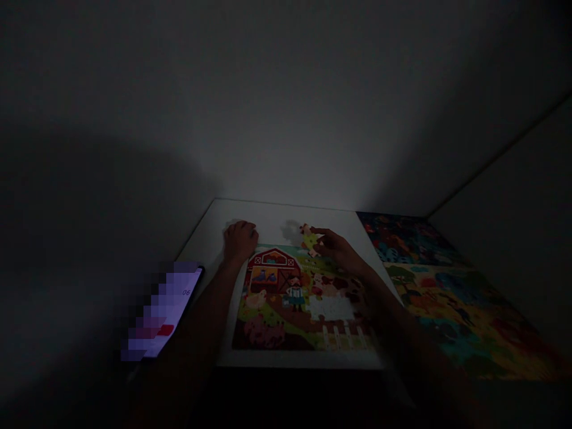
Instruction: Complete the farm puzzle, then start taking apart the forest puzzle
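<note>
My right hand (335,247) pinches a yellow-green jigsaw puzzle piece (309,239) between thumb and fingers. The piece is tilted up above the top edge of a farm jigsaw puzzle (268,310) and casts a shadow on the white table. A red barn, a farmer, a cow and a hen show on the puzzle. A blank white gap (333,308) with jagged edges lies in it, below the cow. Beside the puzzle's upper left corner my left hand (241,238) rests on the table, holding nothing, its fingers loosely bent. My right forearm hides part of the puzzle's right side.
A lit phone or tablet (181,307), partly pixelated, stands left of my left forearm. To the right lie a dark picture (402,235) and a colourful animal picture (447,310). The white table (268,217) meets a pale wall (286,149) at the back. The light is dim.
</note>
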Demonstrator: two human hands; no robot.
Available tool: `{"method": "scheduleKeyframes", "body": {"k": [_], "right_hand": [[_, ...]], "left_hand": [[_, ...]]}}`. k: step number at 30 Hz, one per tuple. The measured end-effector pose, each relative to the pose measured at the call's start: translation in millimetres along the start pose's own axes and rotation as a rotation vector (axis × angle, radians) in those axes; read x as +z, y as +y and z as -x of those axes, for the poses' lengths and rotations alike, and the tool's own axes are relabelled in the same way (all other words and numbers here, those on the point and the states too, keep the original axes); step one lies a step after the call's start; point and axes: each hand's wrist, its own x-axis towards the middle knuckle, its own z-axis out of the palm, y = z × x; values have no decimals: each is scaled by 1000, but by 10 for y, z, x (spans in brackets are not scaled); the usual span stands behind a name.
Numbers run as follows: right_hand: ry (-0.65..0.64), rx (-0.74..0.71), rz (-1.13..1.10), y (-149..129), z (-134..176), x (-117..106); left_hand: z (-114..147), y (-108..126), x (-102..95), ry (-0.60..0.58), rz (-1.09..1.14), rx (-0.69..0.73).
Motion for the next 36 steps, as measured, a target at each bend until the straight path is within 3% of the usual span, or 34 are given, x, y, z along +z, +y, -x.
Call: {"method": "scheduleKeyframes", "body": {"k": [9, 14, 18, 23, 26, 36], "right_hand": [[-122, 45, -119, 92, 119, -36], [-160, 31, -131, 143, 110, -37], [-175, 2, -112, 148, 119, -21], [-200, -8, -107, 102, 143, -9], [-218, 6, -115, 65, 161, 0], [-373, 66, -16, -110, 246, -23]], "left_hand": [[-37, -34, 27, -14, -32, 73], [-17, 1, 22, -26, 18, 244], [108, 178, -19, -61, 148, 349], [362, 510, -100, -237, 325, 520], [482, 658, -161, -332, 378, 546], [542, 730, -143, -463, 373, 716]]}}
